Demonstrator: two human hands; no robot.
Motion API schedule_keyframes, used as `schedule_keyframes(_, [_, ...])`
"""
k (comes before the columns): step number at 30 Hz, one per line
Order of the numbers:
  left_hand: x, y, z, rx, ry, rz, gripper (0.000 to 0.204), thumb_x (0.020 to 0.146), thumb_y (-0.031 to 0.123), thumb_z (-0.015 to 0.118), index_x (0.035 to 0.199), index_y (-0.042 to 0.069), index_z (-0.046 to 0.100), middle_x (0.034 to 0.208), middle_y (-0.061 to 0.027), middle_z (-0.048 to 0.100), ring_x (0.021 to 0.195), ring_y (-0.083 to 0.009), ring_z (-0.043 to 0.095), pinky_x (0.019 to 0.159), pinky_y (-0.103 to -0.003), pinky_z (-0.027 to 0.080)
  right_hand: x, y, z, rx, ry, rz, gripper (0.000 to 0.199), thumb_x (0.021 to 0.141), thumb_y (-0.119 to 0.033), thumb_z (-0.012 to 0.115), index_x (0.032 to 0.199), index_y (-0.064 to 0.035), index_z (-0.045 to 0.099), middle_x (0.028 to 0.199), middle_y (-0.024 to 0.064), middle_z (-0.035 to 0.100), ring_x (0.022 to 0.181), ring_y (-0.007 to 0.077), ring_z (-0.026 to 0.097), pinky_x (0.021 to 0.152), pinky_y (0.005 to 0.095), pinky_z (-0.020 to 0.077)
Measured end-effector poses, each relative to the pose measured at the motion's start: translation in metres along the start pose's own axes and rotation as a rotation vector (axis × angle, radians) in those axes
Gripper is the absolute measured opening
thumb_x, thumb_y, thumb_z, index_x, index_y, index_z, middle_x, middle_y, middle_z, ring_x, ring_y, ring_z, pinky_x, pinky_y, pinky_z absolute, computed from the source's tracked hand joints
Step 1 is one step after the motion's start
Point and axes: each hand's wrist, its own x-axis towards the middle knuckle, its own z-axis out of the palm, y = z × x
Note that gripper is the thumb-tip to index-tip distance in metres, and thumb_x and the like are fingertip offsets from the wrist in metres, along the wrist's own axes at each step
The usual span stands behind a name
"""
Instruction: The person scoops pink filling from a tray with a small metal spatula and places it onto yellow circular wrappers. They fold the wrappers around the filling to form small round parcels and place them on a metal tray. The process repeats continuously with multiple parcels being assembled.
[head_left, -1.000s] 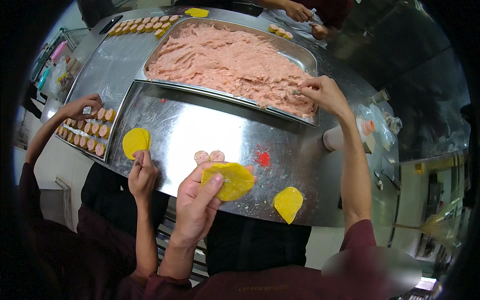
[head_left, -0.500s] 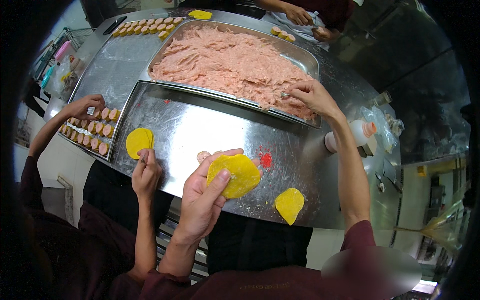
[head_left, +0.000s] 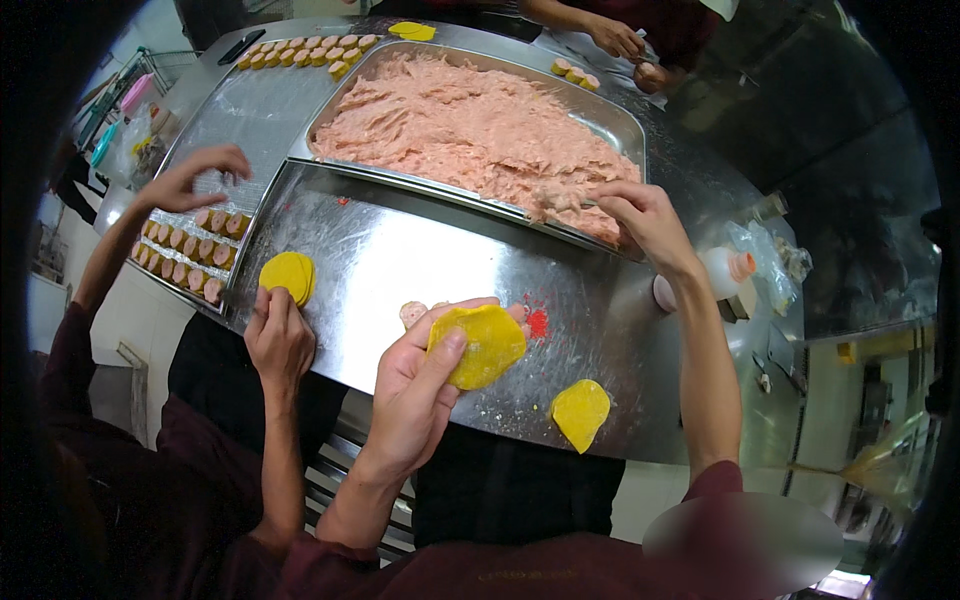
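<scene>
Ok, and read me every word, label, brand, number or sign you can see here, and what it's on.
There is no text I can quote.
Person's maroon shirt: faint lettering, too blurred to read.
White bottle with orange cap: no lettering I can make out.
Yellow round sheet in the left hand: no print visible.

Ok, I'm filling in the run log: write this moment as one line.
left hand: holds wrapper | right hand: pinches small tool at meat | meat: in tray | another wrapper: on table
</scene>
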Motion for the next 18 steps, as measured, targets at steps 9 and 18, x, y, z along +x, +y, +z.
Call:
schedule_keyframes(9, [0.016,-0.008,0.015,-0.187,0.014,0.011,0.048,0.119,0.023,0.044,0.155,-0.008,0.046,0.153,-0.0220,0.059,0.141,-0.0305,0.060,0.124,-0.043,0.043,-0.123,-0.062,0.045,-0.053,0.023,-0.439,0.028,0.095,-0.003,0.069,0.121,-0.0029,0.080,0.078,-0.0035,0.060,0.067,0.0056,0.049,0.059,0.0248,0.0405])
schedule_keyframes(18, [0.015,-0.013,0.029,-0.250,-0.025,0.007,0.051,0.115,0.019,0.055,0.157,-0.007,0.044,0.150,-0.0191,0.060,0.135,-0.0244,0.062,0.115,-0.039,0.054,-0.165,-0.083,0.056,-0.682,0.021,-0.624,0.057,0.074,0.008,0.075,0.126,-0.0116,0.083,0.072,0.0015,0.043,0.063,0.0151,0.046,0.055,0.0314,0.0378])
